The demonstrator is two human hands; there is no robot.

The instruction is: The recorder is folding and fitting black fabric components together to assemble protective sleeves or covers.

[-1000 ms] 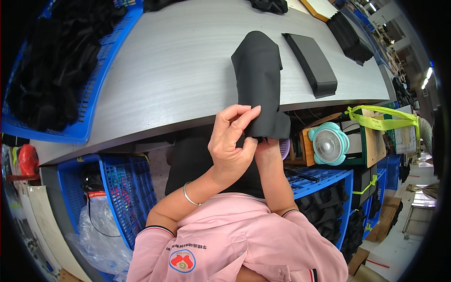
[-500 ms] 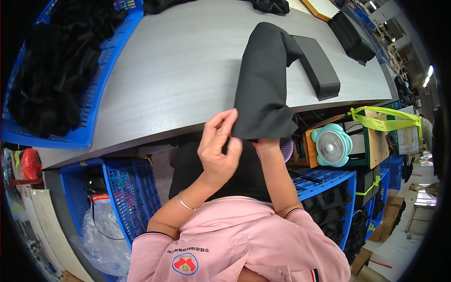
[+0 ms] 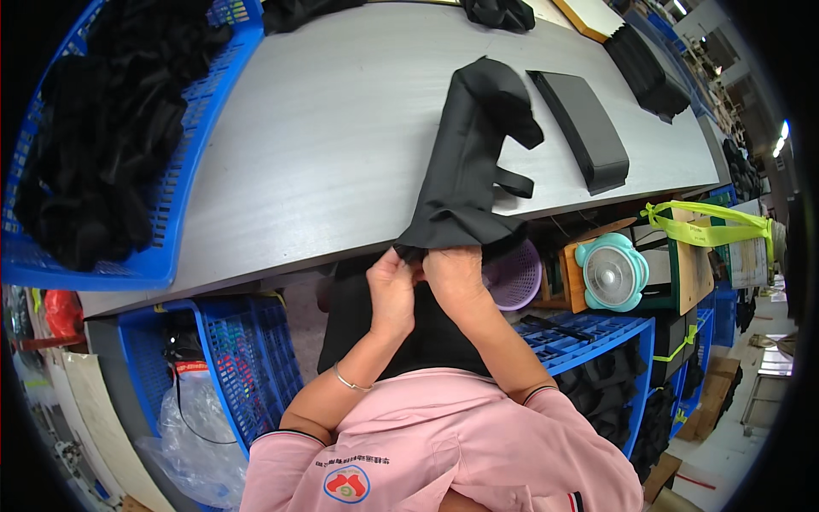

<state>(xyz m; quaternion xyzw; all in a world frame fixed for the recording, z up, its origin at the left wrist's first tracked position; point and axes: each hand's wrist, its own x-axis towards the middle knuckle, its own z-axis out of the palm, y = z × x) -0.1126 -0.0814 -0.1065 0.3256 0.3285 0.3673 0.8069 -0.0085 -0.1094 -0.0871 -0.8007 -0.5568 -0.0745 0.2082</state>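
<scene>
A black fabric sleeve-like piece (image 3: 467, 162) extends from the table's near edge onto the grey tabletop, folded over at its far end. A small strap loop (image 3: 514, 182) sticks out from its right side. My left hand (image 3: 392, 294) pinches the left corner of its open near end, fingers closed. Close beside it, my right hand (image 3: 455, 271) grips the same near hem, its fingertips partly hidden by the cloth. On the table to the right lies a flat dark grey block-like piece (image 3: 584, 128), apart from the fabric.
A blue basket (image 3: 183, 179) of black fabric pieces is at the left of the grey table (image 3: 299, 145). A stack of black pieces (image 3: 644, 68) stands far right. Below the edge are a purple basket (image 3: 522, 277), a turquoise fan (image 3: 612, 271) and blue crates (image 3: 256, 346).
My left hand has closed on the fabric's near corner, lower than before. My right hand has come out from under the cloth toward the left. The piece has turned, showing its strap loop.
</scene>
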